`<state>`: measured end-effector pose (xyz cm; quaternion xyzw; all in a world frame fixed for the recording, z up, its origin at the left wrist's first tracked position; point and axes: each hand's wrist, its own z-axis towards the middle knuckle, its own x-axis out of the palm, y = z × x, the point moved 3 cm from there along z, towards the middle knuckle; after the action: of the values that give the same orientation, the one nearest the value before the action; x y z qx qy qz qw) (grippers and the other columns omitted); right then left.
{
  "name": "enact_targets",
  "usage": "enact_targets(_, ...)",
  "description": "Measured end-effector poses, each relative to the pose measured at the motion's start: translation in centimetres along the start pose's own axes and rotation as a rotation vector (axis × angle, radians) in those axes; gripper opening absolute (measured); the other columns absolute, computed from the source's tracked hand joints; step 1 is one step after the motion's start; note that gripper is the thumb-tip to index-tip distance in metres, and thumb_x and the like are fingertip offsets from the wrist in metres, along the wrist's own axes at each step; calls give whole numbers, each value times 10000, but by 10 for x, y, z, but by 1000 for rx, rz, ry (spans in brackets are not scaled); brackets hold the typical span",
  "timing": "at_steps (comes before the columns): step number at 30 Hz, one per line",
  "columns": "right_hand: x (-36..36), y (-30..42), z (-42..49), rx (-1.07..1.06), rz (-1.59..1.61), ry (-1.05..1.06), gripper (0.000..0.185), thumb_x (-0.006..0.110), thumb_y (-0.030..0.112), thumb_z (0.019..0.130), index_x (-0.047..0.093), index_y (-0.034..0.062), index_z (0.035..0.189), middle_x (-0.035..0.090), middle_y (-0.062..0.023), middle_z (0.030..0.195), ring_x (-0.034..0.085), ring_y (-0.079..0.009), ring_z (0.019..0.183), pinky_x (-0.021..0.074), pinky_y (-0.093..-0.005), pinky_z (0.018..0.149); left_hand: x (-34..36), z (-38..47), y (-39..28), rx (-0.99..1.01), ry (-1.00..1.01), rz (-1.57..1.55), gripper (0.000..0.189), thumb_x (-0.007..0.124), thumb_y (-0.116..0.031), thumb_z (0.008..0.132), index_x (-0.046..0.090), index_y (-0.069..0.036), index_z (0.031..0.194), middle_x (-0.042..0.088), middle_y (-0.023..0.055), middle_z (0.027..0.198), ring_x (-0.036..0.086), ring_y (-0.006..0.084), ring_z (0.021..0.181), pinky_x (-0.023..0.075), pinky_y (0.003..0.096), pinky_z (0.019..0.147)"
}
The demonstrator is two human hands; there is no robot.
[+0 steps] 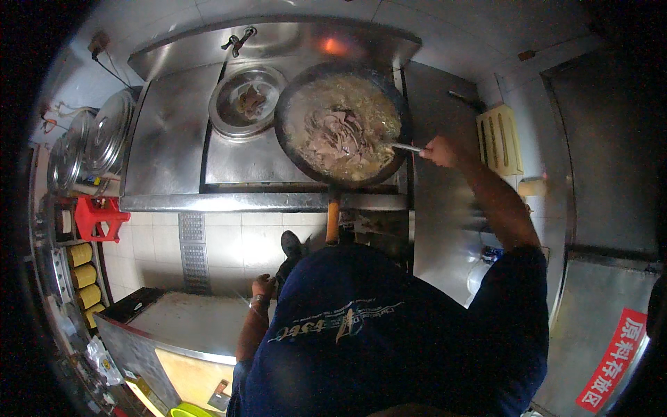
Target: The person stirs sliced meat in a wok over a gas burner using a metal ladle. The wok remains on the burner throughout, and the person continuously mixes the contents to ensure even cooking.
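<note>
My right hand (440, 151) grips the end of a thin metal utensil handle (409, 147), whose far end reaches into the right side of a large wok (287, 156). In the wok, sliced meat (338, 135) lies heaped in bubbling, cloudy liquid. The wok's wooden handle (333, 216) points towards my body. My left hand (264, 285) hangs low at my left side with the fingers curled; whether it holds anything cannot be made out. Left of the wok, a round steel basin (221, 125) holds some dark wet pieces (251, 101).
A tap (239, 41) is mounted behind the basin. Steel lids (109, 133) stand at the left, above a red plastic stool (101, 218). Behind me on the left are a worktop (198, 318) and a cleaver (220, 397). A steel counter (440, 208) runs along the right.
</note>
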<state>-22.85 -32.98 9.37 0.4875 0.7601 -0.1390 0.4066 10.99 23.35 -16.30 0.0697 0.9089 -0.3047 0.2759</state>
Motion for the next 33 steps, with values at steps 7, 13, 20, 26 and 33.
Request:
enact_targets(7,76,31,40,27,144,-357,324,554,380,839,658,74,871,612,-108,674,598,-289,668,456,-391,634,-4,18,-10,32,41,-60,454,627,-279,764,561,29,1091,665,157,792,644,205,626,517,312,594)
enact_targets(13,72,49,39,94,177,-535,328,525,372,853,629,62,826,594,-157,734,585,-342,695,454,-460,627,-15,22,-20,-102,29,-161,457,628,-264,774,548,37,1108,662,139,760,635,189,613,511,308,566)
enact_targets(20,17,57,-24,41,18,-497,281,547,348,837,640,106,947,630,-139,815,598,-352,758,480,-435,671,-7,18,-31,-93,54,-162,466,654,-232,759,539,38,1121,666,135,805,623,164,605,504,287,554)
enact_targets(26,-17,68,-68,-119,-272,-565,294,496,299,879,582,20,915,600,-157,746,593,-348,706,468,-465,617,-16,11,-76,-73,70,-40,483,660,-250,754,535,31,1127,666,143,811,623,168,599,505,289,559)
enact_targets(33,-62,111,-112,-46,-526,-397,242,513,252,870,638,48,898,623,-162,791,612,-332,735,487,-444,645,-2,36,-32,-55,86,-119,472,651,-269,748,555,23,1107,667,143,811,632,190,606,514,299,592)
